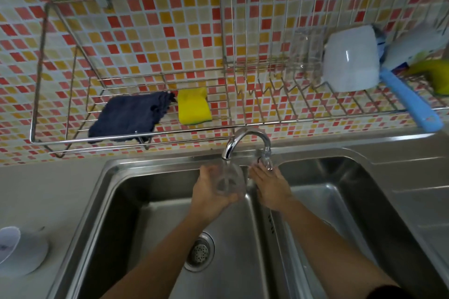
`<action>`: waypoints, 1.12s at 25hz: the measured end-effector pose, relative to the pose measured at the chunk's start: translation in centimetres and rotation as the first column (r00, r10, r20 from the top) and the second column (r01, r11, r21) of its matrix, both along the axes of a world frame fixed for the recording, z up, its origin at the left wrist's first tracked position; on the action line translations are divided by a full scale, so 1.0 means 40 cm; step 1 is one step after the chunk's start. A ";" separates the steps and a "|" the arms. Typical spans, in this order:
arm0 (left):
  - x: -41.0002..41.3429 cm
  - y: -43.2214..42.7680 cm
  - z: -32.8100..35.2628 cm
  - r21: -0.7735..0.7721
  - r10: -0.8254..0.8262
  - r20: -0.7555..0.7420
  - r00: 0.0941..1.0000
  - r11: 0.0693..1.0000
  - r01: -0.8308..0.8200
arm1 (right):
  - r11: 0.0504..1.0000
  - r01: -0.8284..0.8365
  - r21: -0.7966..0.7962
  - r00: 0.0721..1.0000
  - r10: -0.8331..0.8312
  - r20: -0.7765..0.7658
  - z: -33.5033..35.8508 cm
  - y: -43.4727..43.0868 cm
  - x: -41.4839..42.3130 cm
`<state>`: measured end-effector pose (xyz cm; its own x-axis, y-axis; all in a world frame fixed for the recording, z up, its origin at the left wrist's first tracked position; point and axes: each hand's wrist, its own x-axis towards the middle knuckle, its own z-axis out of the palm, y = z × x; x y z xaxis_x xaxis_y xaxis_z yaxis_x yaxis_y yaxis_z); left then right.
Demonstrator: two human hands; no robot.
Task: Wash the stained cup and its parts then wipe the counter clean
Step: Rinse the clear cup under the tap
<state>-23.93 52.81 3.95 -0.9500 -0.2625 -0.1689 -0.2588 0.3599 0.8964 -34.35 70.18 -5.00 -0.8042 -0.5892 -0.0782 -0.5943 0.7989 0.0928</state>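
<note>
A clear glass cup is held under the spout of the chrome faucet, above the left sink basin. My left hand is wrapped around the cup, whose mouth faces up toward me. A thin stream of water runs into it. My right hand rests on the faucet handle at the divider between the two basins. A white round lid or cup part lies on the grey counter at the far left.
A wire rack on the tiled wall holds a dark blue cloth and a yellow sponge. Its right section holds an upturned white cup, a clear glass and a blue-handled brush. The right basin adjoins.
</note>
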 end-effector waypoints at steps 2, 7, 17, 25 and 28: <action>-0.003 0.006 0.010 -0.068 -0.013 -0.008 1.000 0.998 0.012 | 0.999 0.023 -0.031 1.000 -0.023 0.012 0.017 0.017 -0.005; -0.001 -0.026 0.022 -0.271 -0.158 0.043 0.986 0.949 0.164 | 1.000 0.027 -0.013 0.999 -0.027 0.020 0.016 0.047 -0.013; -0.011 -0.059 0.011 -0.352 -0.200 0.005 0.980 0.917 0.189 | 0.999 0.033 -0.013 0.999 -0.033 0.007 -0.026 0.033 -0.008; -0.002 -0.076 0.006 -0.287 -0.188 0.012 0.982 0.940 0.184 | 0.997 0.045 -0.055 0.998 -0.043 0.047 -0.021 0.032 -0.010; 0.000 -0.078 0.000 -0.295 -0.225 0.066 0.972 0.926 0.235 | 0.998 0.059 -0.035 0.995 -0.056 0.078 -0.014 0.029 -0.009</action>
<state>-23.94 49.69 3.94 -0.9860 -0.0801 -0.1460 -0.1621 0.6623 0.7315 -34.69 71.34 -5.55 -0.8294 -0.5457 -0.1197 -0.5514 0.8340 0.0184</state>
